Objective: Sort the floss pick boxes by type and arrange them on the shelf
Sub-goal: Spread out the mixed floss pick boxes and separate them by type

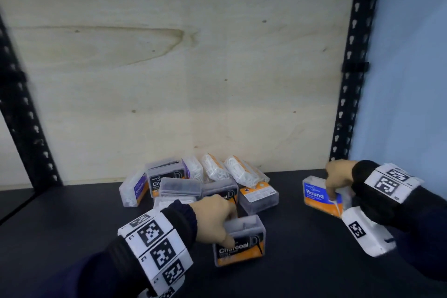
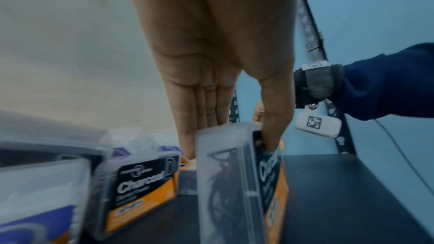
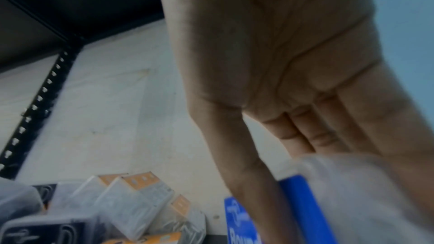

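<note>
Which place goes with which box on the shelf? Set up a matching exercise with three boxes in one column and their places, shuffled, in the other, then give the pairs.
Boxes
1. Charcoal box
2. Round box
3. Smooth box

Places
A. at the left end of the pile by the back wall
B. gripped by the left hand, out in front of the pile
C. gripped by the right hand, off to the right of the pile

Pairs: 1-B, 2-C, 3-A
</note>
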`<action>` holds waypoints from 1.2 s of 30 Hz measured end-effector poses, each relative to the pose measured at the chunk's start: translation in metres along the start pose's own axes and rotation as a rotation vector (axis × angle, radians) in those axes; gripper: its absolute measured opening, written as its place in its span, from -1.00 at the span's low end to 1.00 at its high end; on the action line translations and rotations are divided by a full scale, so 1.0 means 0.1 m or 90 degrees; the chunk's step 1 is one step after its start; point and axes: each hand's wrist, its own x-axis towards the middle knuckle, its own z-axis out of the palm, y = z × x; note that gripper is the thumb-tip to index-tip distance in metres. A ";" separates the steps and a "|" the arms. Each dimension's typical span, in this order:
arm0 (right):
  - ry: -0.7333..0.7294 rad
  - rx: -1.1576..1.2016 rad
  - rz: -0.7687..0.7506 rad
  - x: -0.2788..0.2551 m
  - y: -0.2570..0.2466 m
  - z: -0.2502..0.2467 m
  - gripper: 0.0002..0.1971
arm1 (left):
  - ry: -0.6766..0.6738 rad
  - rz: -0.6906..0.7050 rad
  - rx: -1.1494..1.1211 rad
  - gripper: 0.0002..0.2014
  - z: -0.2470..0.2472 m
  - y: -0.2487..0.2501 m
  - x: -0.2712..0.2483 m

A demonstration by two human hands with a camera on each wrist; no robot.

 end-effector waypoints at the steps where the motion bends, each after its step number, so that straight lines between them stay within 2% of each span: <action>1: -0.012 0.004 0.006 -0.08 0.06 0.03 -0.48 | -0.014 0.015 0.002 -0.55 0.03 0.05 -0.05; 7: -0.060 -0.020 0.037 -0.37 0.33 0.30 -0.59 | -0.053 0.074 0.034 -0.55 0.17 0.30 -0.20; 13: -0.049 -0.026 0.064 -0.43 0.43 0.48 -0.51 | -0.051 0.079 0.066 -0.53 0.24 0.34 -0.12; 17: -0.005 -0.055 0.052 -0.44 0.39 0.50 -0.50 | -0.030 0.083 0.062 -0.50 0.27 0.30 -0.09; 18: 0.008 -0.052 0.046 -0.45 0.35 0.46 -0.54 | -0.023 0.086 0.056 -0.47 0.26 0.28 -0.10; 20: 0.046 -0.033 0.016 -0.43 0.27 0.36 -0.79 | -0.009 0.089 0.050 -0.43 0.25 0.20 -0.12; 22: 0.079 0.003 -0.045 -0.41 0.13 0.25 -0.89 | 0.013 0.086 0.053 -0.43 0.21 0.06 -0.17; 23: 0.086 0.035 -0.095 -0.38 0.05 0.21 -0.85 | 0.026 0.079 0.053 -0.46 0.19 -0.03 -0.20; 25: 0.079 0.086 -0.197 -0.32 -0.14 0.14 -0.65 | 0.043 0.047 0.056 -0.51 0.16 -0.22 -0.28; 28: 0.057 0.080 -0.315 -0.19 -0.41 0.08 -0.61 | 0.026 -0.026 0.075 -0.57 0.16 -0.54 -0.42; 33: 0.028 -0.032 -0.362 0.04 -0.75 0.07 -0.45 | -0.038 -0.152 0.109 -0.52 0.26 -1.03 -0.57; 36: 0.010 -0.075 -0.359 0.17 -0.87 0.11 -0.37 | -0.048 -0.184 0.101 -0.46 0.29 -1.20 -0.61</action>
